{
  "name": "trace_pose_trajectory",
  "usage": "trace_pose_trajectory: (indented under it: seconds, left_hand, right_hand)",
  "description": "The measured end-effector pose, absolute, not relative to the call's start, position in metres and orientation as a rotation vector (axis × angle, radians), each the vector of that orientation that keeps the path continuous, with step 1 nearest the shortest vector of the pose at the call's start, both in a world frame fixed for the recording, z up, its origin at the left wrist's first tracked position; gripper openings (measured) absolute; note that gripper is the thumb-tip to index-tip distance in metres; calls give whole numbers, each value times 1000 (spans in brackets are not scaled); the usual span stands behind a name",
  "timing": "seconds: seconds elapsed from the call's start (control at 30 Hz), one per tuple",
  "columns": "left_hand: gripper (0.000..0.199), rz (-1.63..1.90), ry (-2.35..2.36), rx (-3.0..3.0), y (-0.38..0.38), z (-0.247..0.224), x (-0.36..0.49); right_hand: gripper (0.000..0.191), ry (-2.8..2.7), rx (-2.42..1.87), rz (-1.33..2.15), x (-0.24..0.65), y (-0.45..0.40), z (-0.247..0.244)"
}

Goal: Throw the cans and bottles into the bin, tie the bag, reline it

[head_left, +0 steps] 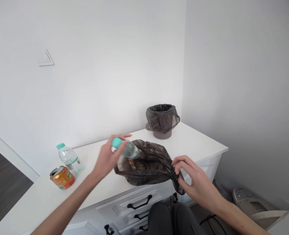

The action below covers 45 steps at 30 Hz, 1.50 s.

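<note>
My left hand (110, 153) is closed around the cap end of a clear plastic bottle (129, 150) with a teal cap, slightly blurred. The bottle's base points into the mouth of a dark, see-through garbage bag (146, 178) lying on the dresser top. Inside the bag, part of an orange-and-white printed item (132, 164) shows through the opening. My right hand (193, 178) pinches the bag's gathered edge at its right end. To the left stand another teal-capped bottle (69, 158) and an orange drink can (62, 178), its top facing up.
A small bin (162, 133) lined with a similar dark bag stands at the back right of the white dresser (95, 192). Black drawer handles (139, 202) face my knees. A beige appliance (250, 204) sits on the floor at right, near a black cable.
</note>
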<state>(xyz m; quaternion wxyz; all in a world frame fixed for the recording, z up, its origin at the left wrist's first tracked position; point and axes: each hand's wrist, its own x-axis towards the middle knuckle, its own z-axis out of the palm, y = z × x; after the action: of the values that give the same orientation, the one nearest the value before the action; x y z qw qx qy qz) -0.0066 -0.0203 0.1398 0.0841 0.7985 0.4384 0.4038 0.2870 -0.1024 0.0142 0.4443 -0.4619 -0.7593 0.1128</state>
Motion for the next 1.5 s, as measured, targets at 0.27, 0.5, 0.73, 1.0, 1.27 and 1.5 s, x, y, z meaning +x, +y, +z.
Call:
trace_pose_trajectory:
  seconds: [0.27, 0.5, 0.73, 1.0, 1.27, 1.5]
  left_hand:
    - [43, 1541, 1961, 1843, -32, 179, -111]
    - [43, 1612, 2105, 1663, -16, 159, -175]
    - [42, 1317, 2212, 1728, -3, 130, -196]
    - [41, 1280, 2218, 1697, 16, 115, -218]
    - [38, 1322, 2276, 1739, 30, 111, -236]
    - [41, 1412, 2239, 1853, 35, 105, -241]
  right_hand:
    - [23, -1912, -1183, 337, 276, -105, 10]
    - [22, -1918, -1154, 311, 267, -103, 8]
    - [22, -1945, -1143, 326, 261, -104, 11]
    - [21, -1950, -1173, 356, 256, -103, 14]
    - [24, -2000, -1162, 357, 255, -100, 10]
    - [24, -2011, -1148, 381, 250, -98, 10]
